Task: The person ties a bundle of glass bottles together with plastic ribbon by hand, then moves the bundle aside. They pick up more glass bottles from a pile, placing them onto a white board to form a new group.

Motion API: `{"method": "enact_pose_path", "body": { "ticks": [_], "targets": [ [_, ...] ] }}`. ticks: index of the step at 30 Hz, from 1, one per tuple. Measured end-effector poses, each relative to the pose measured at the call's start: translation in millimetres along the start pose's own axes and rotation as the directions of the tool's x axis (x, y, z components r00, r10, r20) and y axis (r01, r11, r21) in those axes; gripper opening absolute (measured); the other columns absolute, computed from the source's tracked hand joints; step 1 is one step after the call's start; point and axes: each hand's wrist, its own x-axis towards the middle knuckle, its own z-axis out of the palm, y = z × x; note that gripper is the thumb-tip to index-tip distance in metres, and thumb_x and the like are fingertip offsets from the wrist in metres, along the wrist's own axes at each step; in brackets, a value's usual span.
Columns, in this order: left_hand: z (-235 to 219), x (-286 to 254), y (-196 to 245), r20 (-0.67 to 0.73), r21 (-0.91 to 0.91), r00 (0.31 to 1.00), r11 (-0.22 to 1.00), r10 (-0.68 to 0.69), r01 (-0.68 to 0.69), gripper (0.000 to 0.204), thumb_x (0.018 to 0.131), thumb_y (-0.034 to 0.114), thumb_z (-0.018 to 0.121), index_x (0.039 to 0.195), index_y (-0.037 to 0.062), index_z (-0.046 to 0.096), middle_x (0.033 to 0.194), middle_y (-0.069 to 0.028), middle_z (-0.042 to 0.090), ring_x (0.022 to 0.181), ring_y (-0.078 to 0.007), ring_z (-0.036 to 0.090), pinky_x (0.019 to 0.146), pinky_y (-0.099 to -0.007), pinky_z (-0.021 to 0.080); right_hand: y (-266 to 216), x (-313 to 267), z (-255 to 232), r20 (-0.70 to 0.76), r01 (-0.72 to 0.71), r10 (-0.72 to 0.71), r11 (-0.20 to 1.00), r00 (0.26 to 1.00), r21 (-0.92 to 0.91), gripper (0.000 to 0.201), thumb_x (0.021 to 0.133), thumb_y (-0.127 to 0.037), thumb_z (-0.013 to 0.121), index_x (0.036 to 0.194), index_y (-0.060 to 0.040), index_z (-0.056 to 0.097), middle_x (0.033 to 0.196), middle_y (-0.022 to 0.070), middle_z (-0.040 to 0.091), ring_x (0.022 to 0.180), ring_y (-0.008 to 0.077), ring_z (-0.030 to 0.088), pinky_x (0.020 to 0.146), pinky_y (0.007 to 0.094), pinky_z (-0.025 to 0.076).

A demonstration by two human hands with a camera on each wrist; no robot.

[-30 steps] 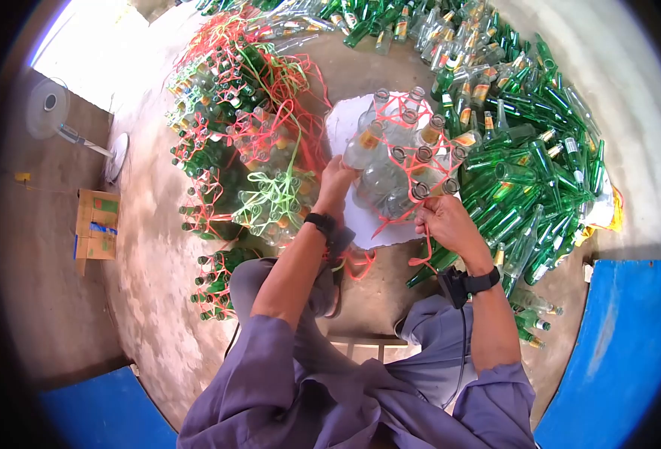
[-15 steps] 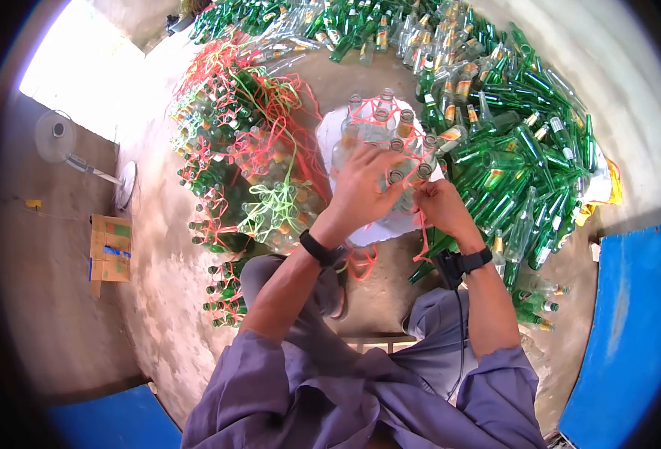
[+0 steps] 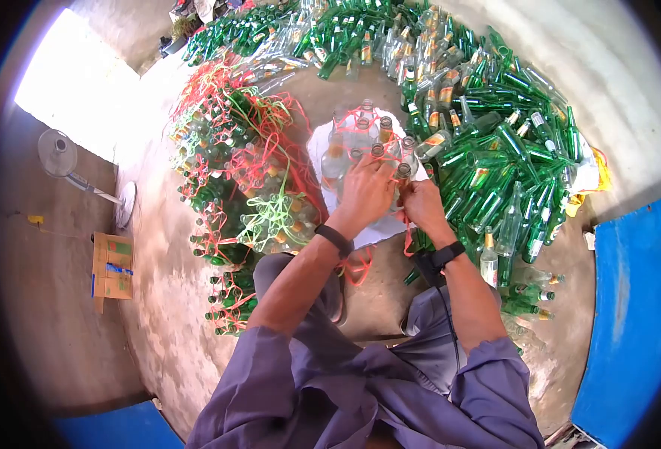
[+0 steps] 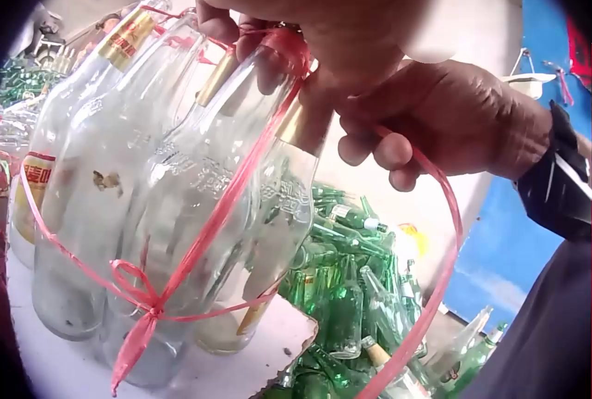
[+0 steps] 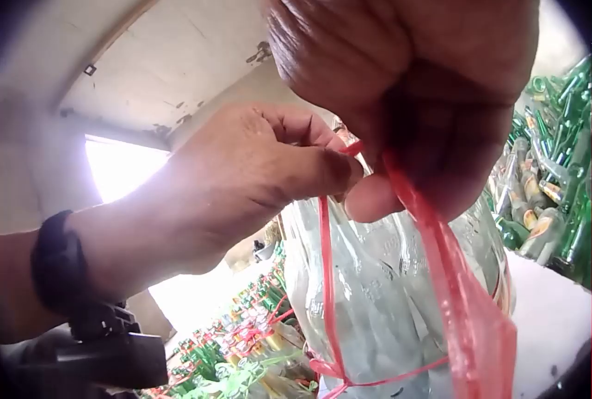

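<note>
A bundle of clear glass bottles (image 4: pixel 176 195) stands upright on a white sheet (image 3: pixel 369 238), bound by red plastic strapping. In the left wrist view the strap (image 4: pixel 222 205) runs up from a knot low on the bundle to the necks. My left hand (image 3: pixel 368 193) is over the near necks, and its thumb and finger pinch the strap there, as the right wrist view shows. Close beside it, my right hand (image 3: pixel 424 203) grips the strap's loose end (image 5: pixel 453 297), which hangs below the fist. Fingers partly hide the nearest bottle tops.
Loose green bottles (image 3: pixel 518 150) pile up at the right and across the back. Strapped bottle bundles (image 3: pixel 226 150) with red and green strands stand at the left. A fan (image 3: pixel 59 153) and a cardboard box (image 3: pixel 113 266) are farther left. Blue panels (image 3: pixel 630 314) flank the person.
My left hand has left the bundle's left side and come over the near necks, beside the right hand. The right hand keeps its grip on the strap.
</note>
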Motion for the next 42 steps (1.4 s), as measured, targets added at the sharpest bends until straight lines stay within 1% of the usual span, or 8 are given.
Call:
{"method": "enact_pose_path", "body": {
  "ticks": [1,3,9,16,21,24,34,42],
  "targets": [
    [-1.7,0.9,1.0,0.013,-0.012,1.0,1.0,-0.013,0.013,0.019,0.074,0.011,0.069,0.091,0.0041,0.067,0.091,-0.0111,0.068,0.095,-0.0305,0.063,0.078,-0.0454,0.051,-3.0,-3.0,1.3,-0.005,0.003,-0.003,1.0,1.0,-0.001,0.032,0.095,-0.017,0.057,0.075,0.0065,0.067,0.06,0.0197,0.064,0.052,0.0283,0.068,0.052,0.0394,0.055],
    [-4.3,2.6,3.7,0.034,-0.038,0.997,0.997,-0.063,0.064,0.018,0.073,0.012,0.07,0.089,0.0046,0.067,0.093,-0.0118,0.068,0.093,-0.0322,0.064,0.079,-0.0451,0.052,-10.8,-11.9,7.1,0.066,-0.244,0.239,0.876,0.969,0.417,0.026,0.096,-0.011,0.054,0.079,0.0055,0.066,0.069,0.0117,0.066,0.049,0.0176,0.064,0.041,0.0297,0.052],
    [-9.7,6.7,4.7,0.176,-0.131,0.94,0.94,-0.292,0.316,0.038,0.071,0.012,0.073,0.108,0.0087,0.072,0.101,-0.0169,0.069,0.096,-0.0346,0.066,0.083,-0.0446,0.053,2.2,-4.3,22.0,0.284,-0.456,0.379,0.517,0.881,0.725,0.019,0.098,-0.015,0.056,0.087,-0.001,0.063,0.068,0.0075,0.063,0.043,0.0113,0.055,0.04,0.0279,0.052],
    [-2.5,9.7,-5.9,0.223,-0.094,0.932,0.945,-0.287,0.313,0.049,0.07,0.011,0.068,0.119,0.012,0.071,0.105,-0.0187,0.07,0.102,-0.0343,0.066,0.088,-0.0434,0.053,12.3,7.0,30.8,0.405,-0.523,0.349,0.38,0.845,0.763,0.015,0.098,-0.019,0.059,0.091,-0.0051,0.061,0.068,0.0029,0.06,0.044,0.0043,0.05,0.039,0.0228,0.049],
    [-17.1,16.9,0.9,0.315,-0.121,0.904,0.933,-0.288,0.34,0.051,0.07,0.011,0.066,0.12,0.0125,0.07,0.101,-0.0182,0.071,0.103,-0.035,0.066,0.088,-0.0442,0.053,6.7,-6.8,30.9,0.374,-0.391,0.115,0.327,0.92,0.86,0.015,0.099,-0.023,0.061,0.098,-0.0079,0.062,0.077,-0.0037,0.058,0.047,0.0004,0.049,0.04,0.0143,0.044],
    [-14.5,16.7,-0.7,0.33,-0.097,0.905,0.944,-0.268,0.315,0.053,0.071,0.011,0.066,0.124,0.0121,0.067,0.103,-0.0181,0.069,0.102,-0.0366,0.065,0.087,-0.045,0.052,10.5,3.2,32.8,0.46,-0.499,0.2,0.252,0.865,0.829,0.012,0.099,-0.021,0.061,0.1,-0.0097,0.063,0.077,-0.0047,0.058,0.049,-0.0013,0.049,0.042,0.0124,0.044],
    [-18.0,24.7,-12.2,0.387,-0.081,0.921,0.997,0.047,-0.017,0.051,0.075,0.013,0.065,0.125,0.0093,0.058,0.097,-0.0175,0.064,0.098,-0.0365,0.062,0.078,-0.0485,0.051,8.2,7.6,37.6,0.492,-0.544,0.271,0.169,0.827,0.822,0.013,0.096,-0.022,0.064,0.095,-0.0082,0.064,0.07,0.0001,0.06,0.047,0.0037,0.049,0.039,0.0147,0.04],
    [-31.5,40.7,-3.6,0.428,0.026,0.898,0.992,0.099,-0.122,0.041,0.072,0.015,0.067,0.111,0.0061,0.064,0.087,-0.0149,0.064,0.092,-0.0341,0.062,0.076,-0.0471,0.051,-3.5,-8.8,33.7,0.324,-0.441,0.313,0.466,0.893,0.767,0.036,0.093,-0.041,0.067,0.078,-0.0085,0.059,0.06,0.0009,0.056,0.043,0.0107,0.05,0.04,0.025,0.039]
  ]
}}
